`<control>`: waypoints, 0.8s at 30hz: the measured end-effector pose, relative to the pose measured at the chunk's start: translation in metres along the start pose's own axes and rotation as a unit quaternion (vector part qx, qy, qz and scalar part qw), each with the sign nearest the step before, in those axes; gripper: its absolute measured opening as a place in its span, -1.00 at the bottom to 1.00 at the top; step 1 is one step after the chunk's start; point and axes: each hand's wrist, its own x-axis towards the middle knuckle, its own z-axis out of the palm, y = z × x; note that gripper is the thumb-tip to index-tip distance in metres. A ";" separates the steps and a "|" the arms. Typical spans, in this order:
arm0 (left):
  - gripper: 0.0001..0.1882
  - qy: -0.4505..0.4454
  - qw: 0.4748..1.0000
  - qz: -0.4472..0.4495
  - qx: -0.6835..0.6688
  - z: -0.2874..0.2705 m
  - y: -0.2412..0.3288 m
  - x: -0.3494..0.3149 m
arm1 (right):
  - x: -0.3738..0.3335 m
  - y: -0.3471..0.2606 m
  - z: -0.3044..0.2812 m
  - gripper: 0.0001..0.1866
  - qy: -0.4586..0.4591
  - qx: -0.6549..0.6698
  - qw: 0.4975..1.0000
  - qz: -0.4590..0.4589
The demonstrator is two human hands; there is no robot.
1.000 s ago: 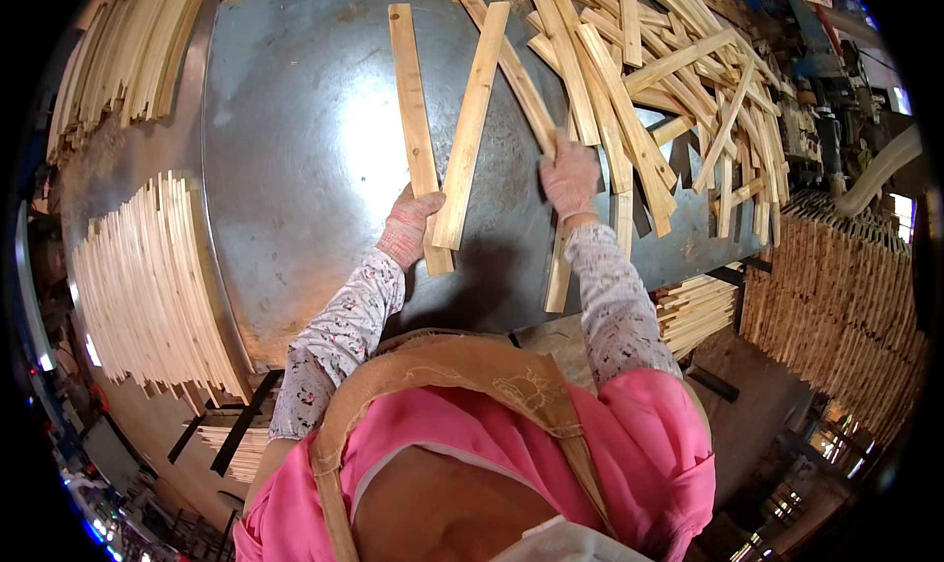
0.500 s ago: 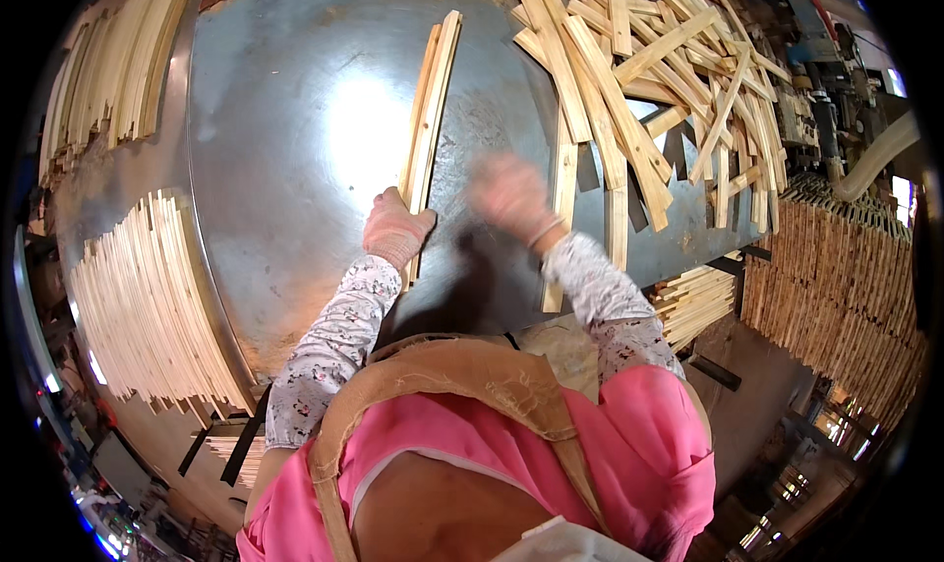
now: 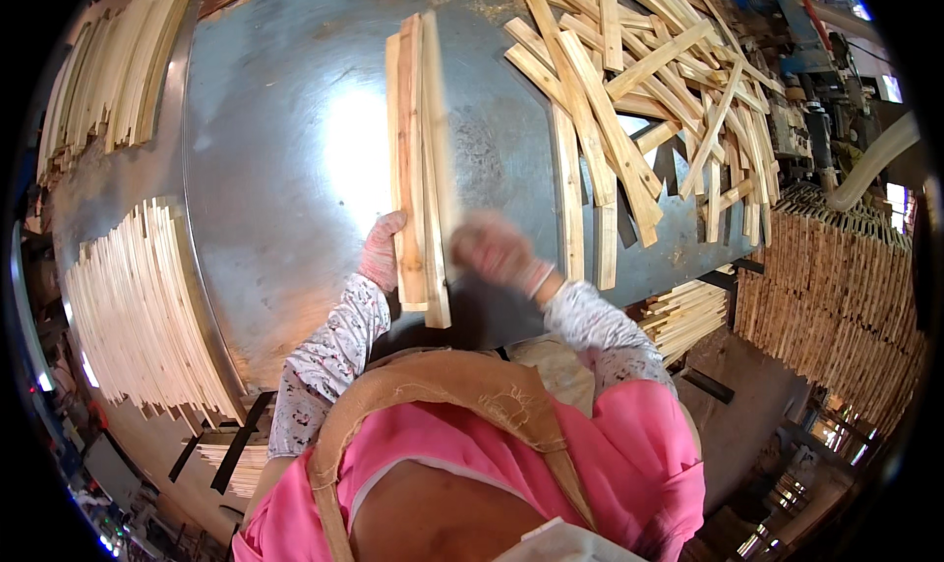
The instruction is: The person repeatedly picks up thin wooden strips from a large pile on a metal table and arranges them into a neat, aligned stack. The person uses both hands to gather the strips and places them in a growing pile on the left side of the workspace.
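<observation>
In front of me several long, pale wooden slats (image 3: pixel 410 169) stand side by side, running away from me above the metal tabletop (image 3: pixel 285 119). My left hand (image 3: pixel 380 252), in a pinkish knit glove, is closed on their left edge near the lower end. At the right side of the bundle another slat (image 3: pixel 434 198) leans slightly apart, its right edge and top smeared by motion. Close to that slat is my gloved right hand (image 3: pixel 495 252). It is blurred, its fingers look curled, and whether they grip the slat is unclear.
A jumbled pile of slats (image 3: pixel 629 100) covers the far right of the tabletop. Neat rows of slats (image 3: pixel 147 311) lie along the left side, with another row (image 3: pixel 118 65) farther back. Stacked wood (image 3: pixel 826 296) and machinery (image 3: pixel 811 110) stand at the right.
The bundle in my left hand has grown wider and turned more upright, with slats now spread apart. My right hand has come lower and closer to the bundle's right side.
</observation>
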 end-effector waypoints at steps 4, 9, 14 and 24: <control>-0.11 0.066 0.997 -0.026 -0.001 0.002 -0.006 -0.005 | -0.013 0.043 -0.005 -0.58 0.090 -0.082 0.992 -0.033; -0.03 0.029 0.997 -0.006 -0.067 0.018 -0.004 -0.021 | -0.002 0.171 -0.011 -0.30 -0.051 -0.182 0.897 0.400; -0.13 0.003 0.992 -0.028 -0.125 0.013 -0.003 -0.024 | 0.000 0.162 -0.015 -0.35 -0.034 -0.084 0.918 0.385; -0.29 0.055 0.996 -0.027 -0.057 -0.017 -0.009 -0.044 | -0.026 -0.146 -0.004 -0.42 -0.084 0.705 0.600 0.370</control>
